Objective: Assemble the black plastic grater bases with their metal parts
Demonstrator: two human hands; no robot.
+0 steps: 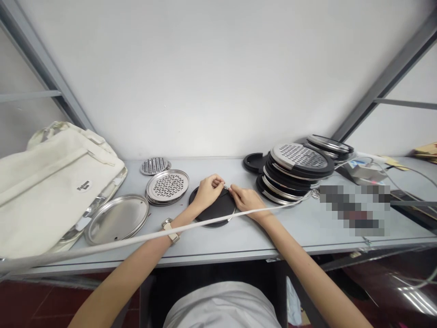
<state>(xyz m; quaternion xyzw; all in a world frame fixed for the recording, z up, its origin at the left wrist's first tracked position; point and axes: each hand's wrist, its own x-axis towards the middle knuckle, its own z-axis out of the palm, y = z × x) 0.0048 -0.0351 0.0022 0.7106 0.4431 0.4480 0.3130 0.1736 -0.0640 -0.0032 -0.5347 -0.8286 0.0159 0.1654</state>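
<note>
A round black disc (213,210) lies on the table in front of me, with a thin shiny metal edge on its right side. Over its far edge, my left hand (209,191) is closed in a pinch. My right hand (247,200) rests at the disc's right rim, fingers closed, its fingertips close to those of the left. A small shiny bit shows between the two hands, too small to name. Left of the disc lie perforated metal grater plates (169,187) in a low pile. A smaller grater plate (154,166) sits behind them.
Plain metal discs (118,218) lie by a cream bag (58,191) at left. A tall stack of black-rimmed grater discs (297,166) stands at right, with a black ring piece (254,161) behind. A white cord (136,238) crosses in front, above my forearms.
</note>
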